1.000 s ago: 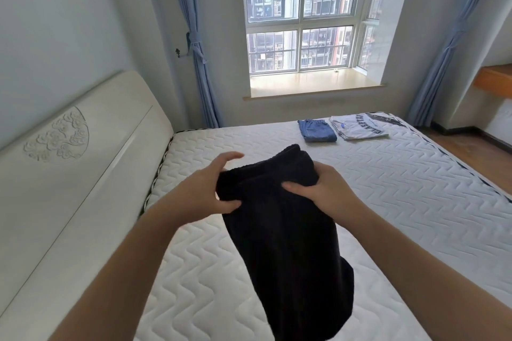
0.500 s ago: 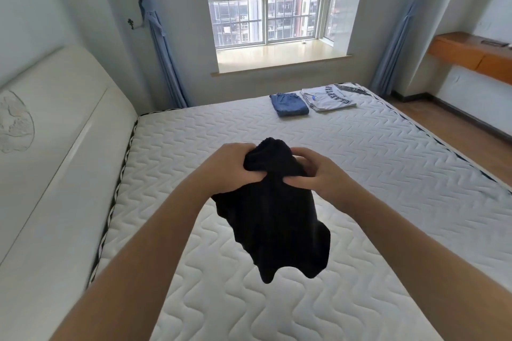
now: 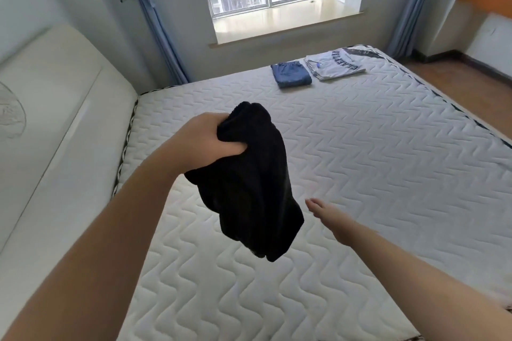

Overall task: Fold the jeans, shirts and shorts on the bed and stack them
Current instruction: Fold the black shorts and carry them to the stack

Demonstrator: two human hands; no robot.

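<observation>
Our left hand (image 3: 206, 144) clenches the black garment (image 3: 249, 183) aloft; our right hand (image 3: 331, 219) reaches out flat, fingers released. The shirt (image 3: 333, 65) lettering is unreadable.

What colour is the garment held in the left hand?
Black, plain; the garment hangs from the left hand in the head view.

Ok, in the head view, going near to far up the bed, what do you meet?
Open right hand low over the white quilted mattress → left hand gripping the bunched black garment → folded blue denim jeans → folded white printed shirt.
</observation>
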